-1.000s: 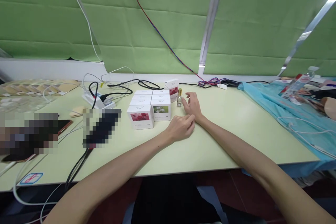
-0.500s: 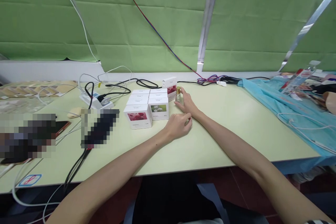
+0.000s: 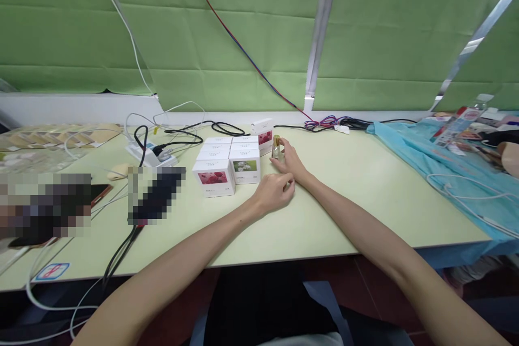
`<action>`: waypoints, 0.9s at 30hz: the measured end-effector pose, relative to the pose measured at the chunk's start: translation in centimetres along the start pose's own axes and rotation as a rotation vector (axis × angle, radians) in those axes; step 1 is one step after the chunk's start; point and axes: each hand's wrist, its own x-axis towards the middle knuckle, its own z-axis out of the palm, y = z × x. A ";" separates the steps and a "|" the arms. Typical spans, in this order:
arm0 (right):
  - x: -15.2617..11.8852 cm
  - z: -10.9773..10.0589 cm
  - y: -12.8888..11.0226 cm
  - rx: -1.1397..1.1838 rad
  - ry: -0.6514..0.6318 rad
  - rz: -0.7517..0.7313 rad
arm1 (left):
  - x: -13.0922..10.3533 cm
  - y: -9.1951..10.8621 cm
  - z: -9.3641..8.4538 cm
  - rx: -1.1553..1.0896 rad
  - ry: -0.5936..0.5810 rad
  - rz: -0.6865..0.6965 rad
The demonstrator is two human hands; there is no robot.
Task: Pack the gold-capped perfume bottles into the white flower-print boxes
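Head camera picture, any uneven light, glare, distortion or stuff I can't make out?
Head view: fairly even light, glare on the pale diagonal strip at upper right; head view: left forearm swelling toward the bottom edge; head view: coarse pixel blocks over much of the phone; head view: gold-capped glass bottle too small for fine detail.
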 end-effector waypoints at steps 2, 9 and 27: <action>-0.1 -0.1 -0.2 0.010 0.004 0.007 | 0.0 -0.2 0.1 0.007 0.006 -0.006; -0.7 -0.6 -1.1 0.031 -0.009 0.062 | 0.1 -0.5 0.1 0.035 0.078 -0.102; -1.0 -2.7 -2.8 0.191 -0.049 0.144 | 0.3 -0.6 -0.1 -0.054 0.207 -0.231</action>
